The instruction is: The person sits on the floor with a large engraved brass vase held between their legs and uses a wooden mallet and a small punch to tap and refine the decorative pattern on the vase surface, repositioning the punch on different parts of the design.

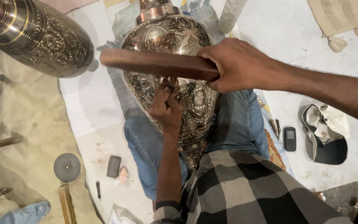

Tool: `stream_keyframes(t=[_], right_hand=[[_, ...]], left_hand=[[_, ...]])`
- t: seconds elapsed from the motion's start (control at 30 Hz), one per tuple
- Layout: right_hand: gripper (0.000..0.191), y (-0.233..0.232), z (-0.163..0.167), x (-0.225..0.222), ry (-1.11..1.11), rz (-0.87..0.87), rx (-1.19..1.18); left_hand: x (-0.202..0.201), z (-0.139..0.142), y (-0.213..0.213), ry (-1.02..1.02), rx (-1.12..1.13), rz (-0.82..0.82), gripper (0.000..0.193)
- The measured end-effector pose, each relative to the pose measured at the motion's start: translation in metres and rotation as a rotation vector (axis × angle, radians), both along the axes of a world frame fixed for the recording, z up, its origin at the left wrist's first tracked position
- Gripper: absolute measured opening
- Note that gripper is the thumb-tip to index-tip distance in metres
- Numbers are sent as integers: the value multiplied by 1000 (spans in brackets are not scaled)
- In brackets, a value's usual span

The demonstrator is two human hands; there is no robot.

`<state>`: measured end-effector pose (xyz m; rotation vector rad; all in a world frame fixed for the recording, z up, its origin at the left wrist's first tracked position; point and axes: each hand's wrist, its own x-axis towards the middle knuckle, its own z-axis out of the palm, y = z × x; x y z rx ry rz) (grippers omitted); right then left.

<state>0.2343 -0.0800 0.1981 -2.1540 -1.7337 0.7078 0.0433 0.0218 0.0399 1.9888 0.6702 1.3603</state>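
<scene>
A large engraved brass vase [170, 37] lies between my legs, its neck pointing away from me. My left hand [166, 103] rests on the vase's belly, fingers pinched around a small chisel whose tip is hidden under the fingers. My right hand [233, 64] is closed around a brown wooden baton [158, 63], which it holds level just above the left hand and across the vase.
A second engraved vase [38, 35] lies at upper left. On the floor at left are a round grey disc [67, 167], a dark block [113, 166] and a wooden handle [66, 203]. At right lie a small phone [290, 139], a cap [326, 135] and thin tools [274, 126].
</scene>
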Motion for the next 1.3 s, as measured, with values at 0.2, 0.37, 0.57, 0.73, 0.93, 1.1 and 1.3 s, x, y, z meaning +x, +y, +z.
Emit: stream_keyframes(t=[0.2, 0.37, 0.57, 0.73, 0.93, 1.1, 1.3], right_hand=[[40, 13, 4, -9, 107, 176, 411], [43, 14, 21, -14, -287, 238, 178], [37, 14, 30, -23, -345, 211, 36], [35, 8, 19, -26, -179, 190, 155], [40, 4, 7, -25, -289, 224, 265], [38, 3, 6, -22, -365, 234, 313], [47, 3, 16, -23, -430, 237, 289]], left_hand=[[1, -6, -4, -40, -70, -12, 26], [2, -11, -4, -98, -70, 8, 21], [-2, -18, -5, -123, -139, -9, 29], [-5, -26, -2, -75, -40, -29, 55], [-7, -26, -3, -118, -141, -65, 49], [-6, -18, -2, -48, -75, -8, 36], [-4, -9, -1, -59, -45, -11, 35]])
